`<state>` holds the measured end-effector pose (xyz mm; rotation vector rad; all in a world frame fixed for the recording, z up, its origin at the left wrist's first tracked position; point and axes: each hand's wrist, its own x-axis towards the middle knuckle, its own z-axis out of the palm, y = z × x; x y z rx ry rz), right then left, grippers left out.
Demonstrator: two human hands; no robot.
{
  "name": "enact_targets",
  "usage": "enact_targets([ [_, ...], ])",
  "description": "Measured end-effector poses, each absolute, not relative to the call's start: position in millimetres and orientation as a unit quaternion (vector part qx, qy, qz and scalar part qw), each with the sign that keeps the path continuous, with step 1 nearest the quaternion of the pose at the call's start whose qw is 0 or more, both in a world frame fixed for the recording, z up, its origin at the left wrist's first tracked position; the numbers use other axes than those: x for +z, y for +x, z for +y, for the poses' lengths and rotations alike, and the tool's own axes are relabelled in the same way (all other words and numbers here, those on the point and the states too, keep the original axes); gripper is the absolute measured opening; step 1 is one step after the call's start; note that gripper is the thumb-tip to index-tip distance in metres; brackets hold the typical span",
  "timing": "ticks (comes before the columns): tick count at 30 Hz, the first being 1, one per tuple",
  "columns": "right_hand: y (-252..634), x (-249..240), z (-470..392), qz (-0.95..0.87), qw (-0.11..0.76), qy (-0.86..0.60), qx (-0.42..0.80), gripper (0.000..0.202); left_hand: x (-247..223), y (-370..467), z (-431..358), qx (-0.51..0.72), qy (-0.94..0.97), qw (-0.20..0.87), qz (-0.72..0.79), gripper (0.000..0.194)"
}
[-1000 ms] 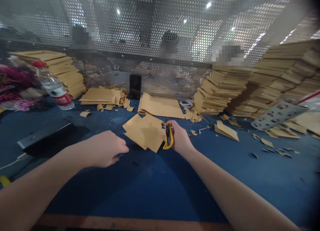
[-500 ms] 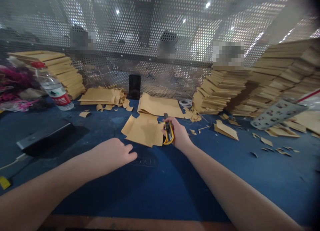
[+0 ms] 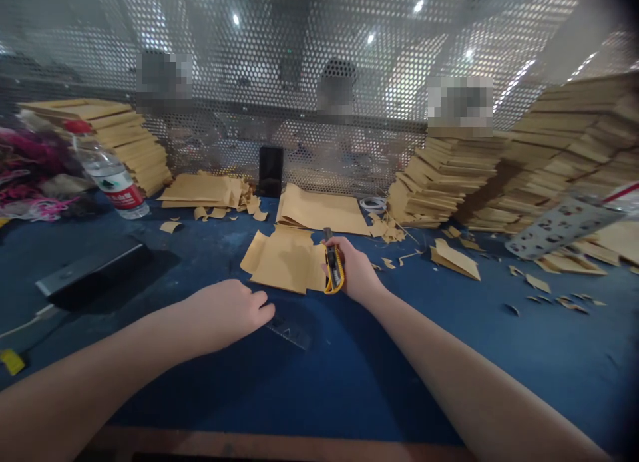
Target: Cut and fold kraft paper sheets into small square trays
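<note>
My right hand (image 3: 355, 270) is wrapped round a yellow and black utility knife (image 3: 334, 270), its tip pointing away from me. Just left of the knife lies a notched sheet of brown kraft paper (image 3: 282, 261), flat on the blue table. My left hand (image 3: 239, 310) is closed, pinching the end of a clear ruler (image 3: 289, 334) on the near side of that sheet. The ruler slants down to the right, and its left end is hidden by the fingers. Behind the sheet rests a folded piece of kraft paper (image 3: 322, 210).
Tall stacks of kraft paper (image 3: 439, 182) rise at the right, beside a patterned cup (image 3: 554, 229) with a red straw. At the left are a water bottle (image 3: 117, 182), a black device (image 3: 94, 272) and another paper stack (image 3: 144, 156). A phone (image 3: 270, 172) leans on the perforated screen. Paper scraps lie about.
The clear ruler has swung in my left hand, its free end now lower and nearer to me. My right hand and the knife have shifted only slightly.
</note>
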<state>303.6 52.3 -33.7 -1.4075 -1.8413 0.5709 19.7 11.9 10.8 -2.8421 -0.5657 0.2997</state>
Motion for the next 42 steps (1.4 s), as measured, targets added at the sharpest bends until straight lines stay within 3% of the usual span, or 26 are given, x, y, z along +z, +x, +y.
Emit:
enact_targets([
  [6,301.5,-35.4,51.2,-0.719,0.374,-0.532,0.247,0.04,19.7,17.5,11.5,0.015,-0.98,0.133,-0.145,0.026],
  [11,299.7,-33.4,50.1,-0.724,0.376,-0.512,0.269,0.039,14.5,13.4,51.2,-0.132,-0.936,0.146,-0.291,0.034],
  [16,301.9,-32.3,50.9,-0.725,0.381,-0.507,0.269,0.04,-13.0,19.5,81.1,-0.072,-0.953,0.088,-0.281,0.042],
  [21,306.0,-35.5,51.1,-0.73,0.369,-0.505,0.276,0.043,-19.8,27.2,60.1,-0.069,-0.968,0.034,-0.238,0.021],
  [24,306.8,-36.5,52.2,-0.738,0.365,-0.501,0.267,0.044,-18.7,31.0,46.4,-0.08,-0.973,0.0,-0.216,0.02],
  [33,307.5,-38.8,45.9,-0.734,0.42,-0.5,0.187,0.026,-32.9,40.7,32.6,-0.14,-0.962,-0.099,-0.212,0.022],
  [42,311.2,-33.8,29.2,-0.884,0.381,-0.256,0.085,0.03,-35.0,46.8,38.4,-0.135,-0.971,-0.151,-0.126,0.028],
])
